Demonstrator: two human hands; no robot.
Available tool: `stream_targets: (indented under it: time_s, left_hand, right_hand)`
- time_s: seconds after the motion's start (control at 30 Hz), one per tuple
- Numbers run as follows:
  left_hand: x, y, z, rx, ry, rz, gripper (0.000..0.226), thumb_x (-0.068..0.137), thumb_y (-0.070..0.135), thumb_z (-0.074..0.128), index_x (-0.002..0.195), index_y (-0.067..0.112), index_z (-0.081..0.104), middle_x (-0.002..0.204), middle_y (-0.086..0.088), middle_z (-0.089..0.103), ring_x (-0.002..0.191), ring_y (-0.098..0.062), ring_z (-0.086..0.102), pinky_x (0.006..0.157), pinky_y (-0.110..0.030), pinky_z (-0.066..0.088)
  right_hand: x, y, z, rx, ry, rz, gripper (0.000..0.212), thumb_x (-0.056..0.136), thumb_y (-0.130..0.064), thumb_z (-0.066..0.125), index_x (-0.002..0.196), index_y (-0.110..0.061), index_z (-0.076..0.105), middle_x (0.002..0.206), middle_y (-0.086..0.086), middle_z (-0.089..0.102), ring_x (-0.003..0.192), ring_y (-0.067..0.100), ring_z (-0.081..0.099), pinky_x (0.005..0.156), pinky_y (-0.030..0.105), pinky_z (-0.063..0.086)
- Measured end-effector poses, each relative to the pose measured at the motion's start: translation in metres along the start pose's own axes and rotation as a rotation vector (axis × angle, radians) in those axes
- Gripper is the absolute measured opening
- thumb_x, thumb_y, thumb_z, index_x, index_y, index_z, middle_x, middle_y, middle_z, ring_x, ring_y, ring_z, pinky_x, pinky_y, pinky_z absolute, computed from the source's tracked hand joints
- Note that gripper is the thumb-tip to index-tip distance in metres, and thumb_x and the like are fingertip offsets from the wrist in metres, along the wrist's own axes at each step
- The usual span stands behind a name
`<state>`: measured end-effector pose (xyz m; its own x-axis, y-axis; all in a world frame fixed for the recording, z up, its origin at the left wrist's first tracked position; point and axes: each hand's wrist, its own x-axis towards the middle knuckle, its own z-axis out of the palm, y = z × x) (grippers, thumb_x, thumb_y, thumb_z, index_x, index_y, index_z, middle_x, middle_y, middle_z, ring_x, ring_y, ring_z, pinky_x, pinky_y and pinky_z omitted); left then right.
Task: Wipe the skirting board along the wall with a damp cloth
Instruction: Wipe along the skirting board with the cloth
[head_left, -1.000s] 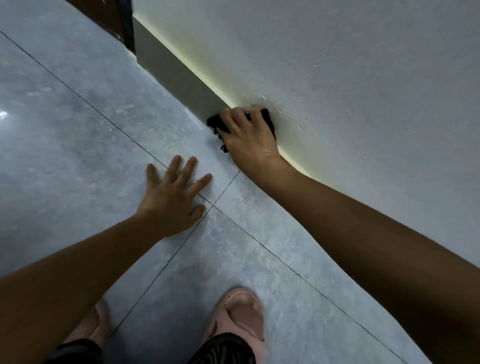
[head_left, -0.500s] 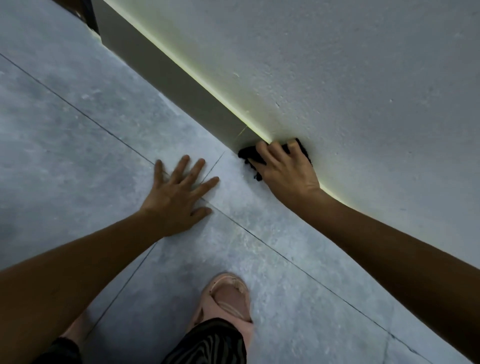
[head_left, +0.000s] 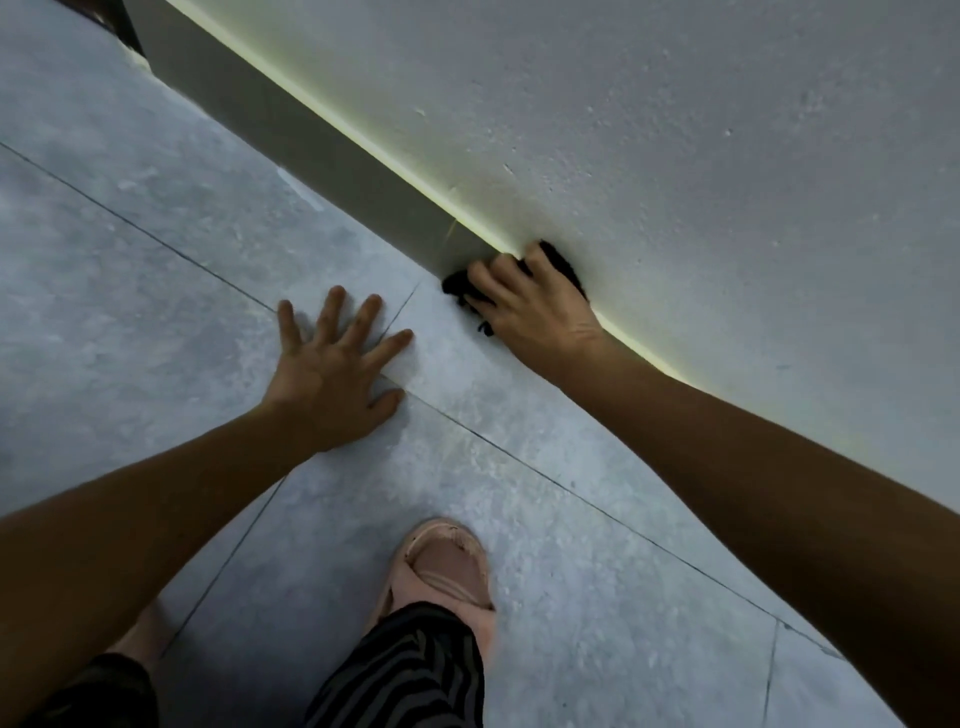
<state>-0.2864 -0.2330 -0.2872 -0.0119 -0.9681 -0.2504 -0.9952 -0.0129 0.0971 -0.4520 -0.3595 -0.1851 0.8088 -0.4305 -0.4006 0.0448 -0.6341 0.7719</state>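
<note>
A grey skirting board (head_left: 332, 156) runs diagonally from the upper left down to the right along the foot of a white textured wall (head_left: 675, 156). My right hand (head_left: 535, 306) grips a black cloth (head_left: 460, 285) and presses it against the board where board and floor meet. Most of the cloth is hidden under my fingers; dark ends show on both sides of the hand. My left hand (head_left: 332, 369) lies flat on the floor tile with its fingers spread, a short way left of the cloth, holding nothing.
The floor is large grey tiles (head_left: 156, 312) with thin dark joints. My foot in a pink slipper (head_left: 447, 571) stands below the hands, with a striped trouser leg (head_left: 405, 670) above it. A dark door frame (head_left: 130, 26) sits at the top left corner.
My right hand with the cloth has slid along the skirting board towards the right, past a floor joint. My left hand has stayed flat on the floor.
</note>
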Motion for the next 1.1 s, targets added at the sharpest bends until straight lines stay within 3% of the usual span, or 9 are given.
stream_targets:
  time_s: [0.1, 0.2, 0.33, 0.47, 0.7, 0.9, 1.03, 1.1]
  left_hand:
    - [0.003, 0.005, -0.003, -0.057, 0.006, 0.009, 0.066, 0.09, 0.06, 0.021, 0.149, 0.034, 0.004, 0.16, -0.006, -0.009, 0.145, -0.03, -0.014, 0.109, -0.065, -0.003]
    - [0.005, 0.013, -0.004, -0.108, -0.017, 0.124, 0.064, 0.091, 0.06, 0.019, 0.148, 0.038, -0.001, 0.159, -0.003, -0.014, 0.145, -0.028, -0.016, 0.112, -0.064, -0.002]
    - [0.004, 0.021, 0.002, -0.048, -0.07, 0.138, 0.069, 0.086, 0.068, 0.014, 0.145, 0.042, -0.011, 0.157, -0.003, -0.021, 0.143, -0.029, -0.021, 0.11, -0.065, -0.002]
    - [0.003, 0.029, 0.001, -0.04, -0.054, 0.089, 0.072, 0.085, 0.07, 0.015, 0.146, 0.041, -0.008, 0.158, -0.004, -0.019, 0.143, -0.031, -0.019, 0.109, -0.066, 0.001]
    - [0.0, 0.031, -0.002, 0.024, -0.06, 0.093, 0.072, 0.085, 0.069, 0.013, 0.146, 0.038, -0.01, 0.158, -0.006, -0.019, 0.143, -0.033, -0.017, 0.108, -0.067, 0.006]
    - [0.002, 0.035, -0.005, 0.048, -0.086, 0.063, 0.074, 0.084, 0.07, 0.014, 0.147, 0.038, -0.008, 0.158, -0.006, -0.019, 0.143, -0.034, -0.018, 0.106, -0.069, 0.008]
    - [0.002, 0.04, -0.003, 0.054, -0.072, 0.041, 0.075, 0.084, 0.067, 0.018, 0.147, 0.034, -0.006, 0.158, -0.009, -0.018, 0.142, -0.037, -0.018, 0.106, -0.069, 0.007]
    - [0.002, 0.042, -0.002, 0.064, -0.064, 0.045, 0.075, 0.084, 0.067, 0.018, 0.147, 0.034, -0.006, 0.158, -0.009, -0.017, 0.142, -0.038, -0.018, 0.106, -0.069, 0.008]
  right_hand:
    - [-0.039, 0.003, 0.012, 0.017, -0.06, -0.001, 0.046, 0.096, -0.026, 0.034, 0.142, -0.02, 0.037, 0.138, 0.002, 0.033, 0.119, 0.022, 0.038, 0.102, 0.037, 0.032]
    - [-0.055, 0.014, 0.009, 0.01, -0.079, 0.035, 0.046, 0.094, -0.026, 0.033, 0.14, -0.025, 0.04, 0.138, 0.0, 0.034, 0.12, 0.021, 0.037, 0.1, 0.036, 0.032]
    - [-0.016, 0.025, -0.013, 0.061, 0.062, 0.157, 0.049, 0.089, -0.027, 0.045, 0.138, -0.03, 0.044, 0.138, -0.002, 0.037, 0.119, 0.021, 0.039, 0.096, 0.042, 0.023]
    - [0.026, 0.02, -0.026, 0.09, 0.117, 0.127, 0.047, 0.092, -0.025, 0.05, 0.139, -0.023, 0.045, 0.139, 0.0, 0.036, 0.124, 0.021, 0.036, 0.103, 0.037, 0.03]
    - [-0.013, -0.002, 0.008, 0.073, 0.011, 0.068, 0.044, 0.095, -0.027, 0.044, 0.139, -0.021, 0.043, 0.141, 0.001, 0.031, 0.124, 0.023, 0.034, 0.104, 0.04, 0.029]
    - [-0.062, 0.001, 0.024, 0.049, -0.056, 0.106, 0.049, 0.089, -0.025, 0.035, 0.136, -0.031, 0.045, 0.135, -0.005, 0.04, 0.118, 0.019, 0.043, 0.097, 0.038, 0.034]
    - [-0.03, 0.012, 0.003, 0.088, 0.089, 0.224, 0.045, 0.083, -0.034, 0.051, 0.128, -0.038, 0.055, 0.13, -0.008, 0.048, 0.114, 0.016, 0.047, 0.089, 0.04, 0.026]
    - [-0.007, 0.014, -0.006, 0.136, 0.149, 0.195, 0.046, 0.084, -0.031, 0.055, 0.13, -0.034, 0.054, 0.136, -0.005, 0.044, 0.119, 0.018, 0.043, 0.094, 0.04, 0.028]
